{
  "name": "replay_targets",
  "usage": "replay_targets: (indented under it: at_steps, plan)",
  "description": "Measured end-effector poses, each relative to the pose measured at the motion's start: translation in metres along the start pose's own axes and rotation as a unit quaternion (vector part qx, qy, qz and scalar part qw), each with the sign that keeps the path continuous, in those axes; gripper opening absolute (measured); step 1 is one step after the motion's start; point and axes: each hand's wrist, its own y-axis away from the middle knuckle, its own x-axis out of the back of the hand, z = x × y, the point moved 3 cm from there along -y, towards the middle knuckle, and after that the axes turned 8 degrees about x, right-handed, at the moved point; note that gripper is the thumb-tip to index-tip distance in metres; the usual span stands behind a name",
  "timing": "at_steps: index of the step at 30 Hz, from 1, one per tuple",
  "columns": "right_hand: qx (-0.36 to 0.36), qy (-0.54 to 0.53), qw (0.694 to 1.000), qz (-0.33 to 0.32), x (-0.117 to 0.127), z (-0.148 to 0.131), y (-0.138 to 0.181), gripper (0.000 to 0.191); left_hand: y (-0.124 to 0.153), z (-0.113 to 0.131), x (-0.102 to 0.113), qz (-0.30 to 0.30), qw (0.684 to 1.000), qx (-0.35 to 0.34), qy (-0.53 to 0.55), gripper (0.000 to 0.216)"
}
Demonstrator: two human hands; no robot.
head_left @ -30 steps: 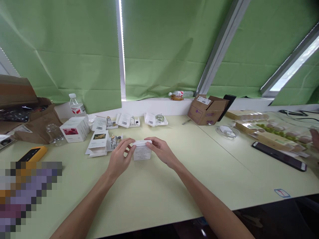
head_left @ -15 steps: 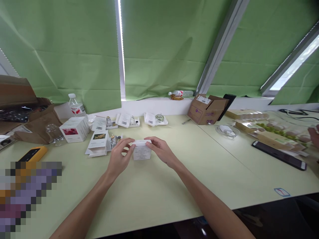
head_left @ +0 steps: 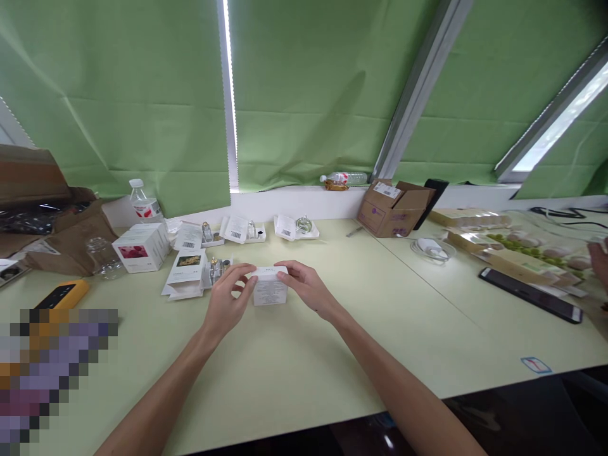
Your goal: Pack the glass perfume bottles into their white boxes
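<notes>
A small white carton (head_left: 270, 292) with fine print on its near side stands upright on the table in front of me. My left hand (head_left: 232, 292) grips its left top edge, with thumb and fingers closed about the corner. On the opposite side, my right hand (head_left: 306, 286) holds the right top edge with the thumb on the near face. The carton's top looks closed, and its far side is hidden. Just beyond my left hand, an opened white box (head_left: 188, 271) with a flower picture lies beside small glass bottles (head_left: 217, 268).
Several opened white boxes (head_left: 236, 228) with bottles line the back. A white box (head_left: 139, 247), a clear jar (head_left: 102, 258) and a yellow device (head_left: 63, 297) sit left. Right are a cardboard box (head_left: 393, 210), a coiled cable (head_left: 431, 248), a phone (head_left: 529, 294) and another person's hand (head_left: 599, 258).
The carton's top flap has come down slightly flatter under my fingers. Both hands keep nearly the same place. The other person's hand at the far right has shifted a little.
</notes>
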Motion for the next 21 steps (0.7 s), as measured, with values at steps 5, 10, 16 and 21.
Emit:
replay_targets:
  at_steps: [5,10,16,21]
  plan:
    - [-0.001,0.003,1.0,0.001,0.0002,0.0014,0.0008,0.035,-0.0002,-0.0005,-0.0002,0.001,1.0,0.0,-0.005,0.019]
    - [-0.002,0.002,1.0,-0.003,0.0005,0.0003,0.0005,0.036,-0.0004,-0.0023,-0.0008,-0.001,1.0,0.001,-0.004,0.02]
    - [-0.002,-0.004,1.0,-0.006,0.0002,-0.0004,0.0008,0.035,-0.0001,-0.0033,-0.0006,-0.005,1.0,0.003,0.007,0.02]
    - [-0.005,-0.001,1.0,-0.005,0.0007,0.0002,0.0014,0.036,-0.0003,-0.0039,-0.0005,-0.006,1.0,0.005,0.011,0.02]
